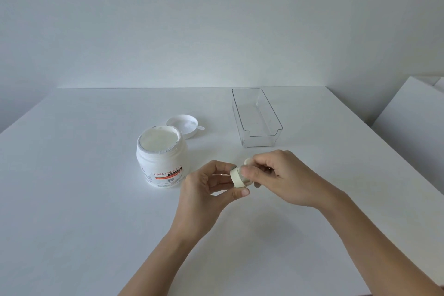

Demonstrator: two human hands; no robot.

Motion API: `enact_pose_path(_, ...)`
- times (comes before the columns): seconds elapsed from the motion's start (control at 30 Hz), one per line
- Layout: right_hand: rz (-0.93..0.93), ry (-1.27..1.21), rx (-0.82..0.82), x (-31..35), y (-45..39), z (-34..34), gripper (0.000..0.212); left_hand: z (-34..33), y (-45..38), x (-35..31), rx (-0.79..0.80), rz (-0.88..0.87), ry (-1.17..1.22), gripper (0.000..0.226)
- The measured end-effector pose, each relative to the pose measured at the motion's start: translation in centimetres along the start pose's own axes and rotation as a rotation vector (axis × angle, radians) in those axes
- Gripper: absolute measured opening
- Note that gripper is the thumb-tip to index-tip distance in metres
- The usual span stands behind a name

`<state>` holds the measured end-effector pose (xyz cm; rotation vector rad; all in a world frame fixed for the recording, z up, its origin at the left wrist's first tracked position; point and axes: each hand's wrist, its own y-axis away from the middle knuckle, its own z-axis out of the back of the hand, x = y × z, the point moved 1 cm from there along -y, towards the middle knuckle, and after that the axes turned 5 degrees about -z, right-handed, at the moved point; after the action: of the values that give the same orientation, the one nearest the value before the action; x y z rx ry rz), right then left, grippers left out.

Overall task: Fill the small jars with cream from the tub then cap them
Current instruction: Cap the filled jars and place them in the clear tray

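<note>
Above the white counter [96,199], both hands are meeting on a small jar [246,179]: the left hand [206,190] is pinching its white cap [236,178], the right hand [283,175] clasping its body. The open cream tub [159,158] is standing just left, its lid [183,125] and a clear bin [257,120] lying behind.

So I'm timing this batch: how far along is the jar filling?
Done: the tub is open, its lid lying behind it. In hand: the left hand and right hand hold a small jar between them, apparently at its cap. Left: the clear bin holds no finished jars; whether this jar holds cream is hidden.
</note>
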<state>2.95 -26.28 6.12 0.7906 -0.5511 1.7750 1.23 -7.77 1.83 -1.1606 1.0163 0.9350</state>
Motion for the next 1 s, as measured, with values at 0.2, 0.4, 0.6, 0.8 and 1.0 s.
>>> enact_pose_path(0.2, 0.081, 0.007, -0.039, 0.2, 0.4, -0.2, 0.017, -0.1, 0.0, 0.0, -0.023, -0.052, -0.037, 0.033)
enact_pose_path(0.4, 0.058, -0.050, -0.054, -0.1, 0.3, -0.8, 0.022, -0.5, 0.5, -0.2, -0.064, -0.133, -0.099, 0.030)
enact_pose_path(0.6, 0.055, -0.106, -0.027, -0.2, 0.5, -0.5, 0.018, -1.1, 0.5, -0.6, -0.107, -0.210, -0.232, 0.033)
enact_pose_path(0.8, 0.056, 0.016, -0.068, -0.2, -0.8, 2.9, 0.012, -1.1, -1.0, -1.3, 0.008, -0.204, -0.496, 0.071)
enact_pose_path(1.0, -0.036, 0.355, -0.239, -2.1, -5.6, 7.9, 0.016, -0.7, -2.1, 0.0, 0.227, -0.046, -0.753, 0.067)
